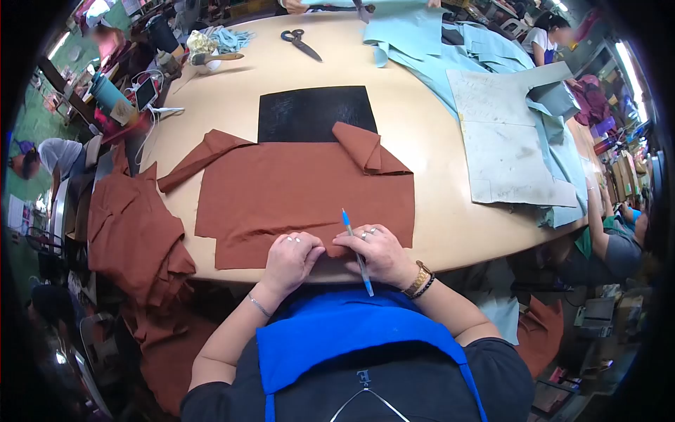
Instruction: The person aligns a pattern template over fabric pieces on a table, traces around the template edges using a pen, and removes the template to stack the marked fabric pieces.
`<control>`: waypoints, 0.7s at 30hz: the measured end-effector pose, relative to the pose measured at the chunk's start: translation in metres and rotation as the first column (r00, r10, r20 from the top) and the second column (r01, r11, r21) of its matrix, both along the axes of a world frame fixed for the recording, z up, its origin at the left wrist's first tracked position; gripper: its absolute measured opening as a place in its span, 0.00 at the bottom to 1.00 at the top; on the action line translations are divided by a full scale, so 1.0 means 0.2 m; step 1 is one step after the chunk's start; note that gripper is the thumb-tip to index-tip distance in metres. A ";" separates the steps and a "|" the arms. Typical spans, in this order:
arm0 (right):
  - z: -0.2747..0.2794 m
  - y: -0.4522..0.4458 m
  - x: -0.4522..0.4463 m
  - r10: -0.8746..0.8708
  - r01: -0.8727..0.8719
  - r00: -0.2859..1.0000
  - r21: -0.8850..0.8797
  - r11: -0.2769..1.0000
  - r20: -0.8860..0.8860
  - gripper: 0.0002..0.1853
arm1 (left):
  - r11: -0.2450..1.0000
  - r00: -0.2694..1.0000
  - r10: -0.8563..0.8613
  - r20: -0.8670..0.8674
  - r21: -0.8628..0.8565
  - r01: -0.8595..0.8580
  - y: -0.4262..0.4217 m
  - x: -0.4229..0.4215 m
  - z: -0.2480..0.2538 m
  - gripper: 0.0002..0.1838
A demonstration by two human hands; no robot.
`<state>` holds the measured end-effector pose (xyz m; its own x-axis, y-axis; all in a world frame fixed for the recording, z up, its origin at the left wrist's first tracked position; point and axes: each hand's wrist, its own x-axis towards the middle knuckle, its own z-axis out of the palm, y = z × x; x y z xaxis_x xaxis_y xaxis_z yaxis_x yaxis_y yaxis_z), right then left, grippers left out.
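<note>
A rust-brown fabric piece (302, 190) lies spread on the table in front of me, its upper corners folded over. My left hand (292, 259) pinches the fabric's near edge, fingers curled closed. Close beside it, my right hand (376, 253) grips the same edge between thumb and fingers. A blue-and-clear ballpoint pen (356, 246) is also tucked in my right hand, its blue end pointing away from me. The fabric bunches a little between both hands. Partly under the far side of the fabric sits a black flat sheet (313, 112).
More rust-brown fabric (133, 225) hangs over the left edge. Dark-handled scissors (302, 45) and a brush (214, 58) lie at the back. Light-blue fabric (422, 63) and a grey-white pattern piece (506, 133) cover the right side. Across the table, another person's hands hold light-blue fabric.
</note>
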<state>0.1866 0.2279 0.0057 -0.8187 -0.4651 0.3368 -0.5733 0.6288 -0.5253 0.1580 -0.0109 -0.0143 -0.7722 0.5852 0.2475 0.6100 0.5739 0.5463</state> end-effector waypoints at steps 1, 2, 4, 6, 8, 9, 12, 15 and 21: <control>-0.02 0.02 -0.01 -0.017 0.016 1.000 0.024 1.000 0.000 0.22 | 1.000 1.000 -0.015 -0.011 -0.006 0.015 0.00 -0.01 0.01 0.13; -0.02 0.05 -0.02 -0.034 0.033 0.999 0.049 0.998 0.000 0.20 | 1.000 0.998 -0.022 -0.057 -0.014 0.022 -0.01 -0.01 0.03 0.13; 0.02 0.09 -0.05 -0.087 0.086 0.993 -0.011 0.996 -0.081 0.17 | 0.999 0.988 -0.035 -0.148 -0.031 0.031 -0.02 -0.01 0.09 0.15; 0.10 0.14 -0.07 -0.136 0.129 0.982 -0.059 0.990 -0.129 0.15 | 0.998 0.982 0.027 -0.188 -0.043 -0.035 -0.08 -0.01 0.08 0.17; 0.12 0.18 -0.10 -0.185 0.173 0.958 -0.075 0.982 -0.218 0.13 | 0.993 0.972 0.105 -0.210 -0.035 -0.115 -0.15 -0.02 0.09 0.22; 0.12 0.20 -0.11 -0.209 0.193 0.947 -0.086 0.977 -0.246 0.13 | 0.987 0.967 0.149 -0.207 -0.031 -0.159 -0.19 -0.03 0.10 0.21; 0.15 0.26 -0.08 -0.130 0.127 0.967 -0.027 0.992 -0.220 0.13 | 0.963 0.942 0.265 -0.207 0.012 -0.268 -0.28 -0.06 0.15 0.19; 0.16 0.28 -0.09 -0.106 0.124 0.952 0.044 0.991 -0.288 0.12 | 0.953 0.942 0.302 -0.149 0.079 -0.293 -0.31 -0.05 0.26 0.18; 0.43 0.37 -0.10 -0.080 0.053 0.867 -0.070 0.996 -0.493 0.13 | 0.988 0.990 0.140 -0.020 -0.061 -0.140 -0.32 -0.01 0.69 0.17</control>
<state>0.1660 0.3013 0.0920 -0.5668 -0.3860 0.7278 -0.7244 0.6542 -0.2172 0.1552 -0.0758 0.1228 -0.8438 0.4862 0.2271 0.5297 0.6867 0.4979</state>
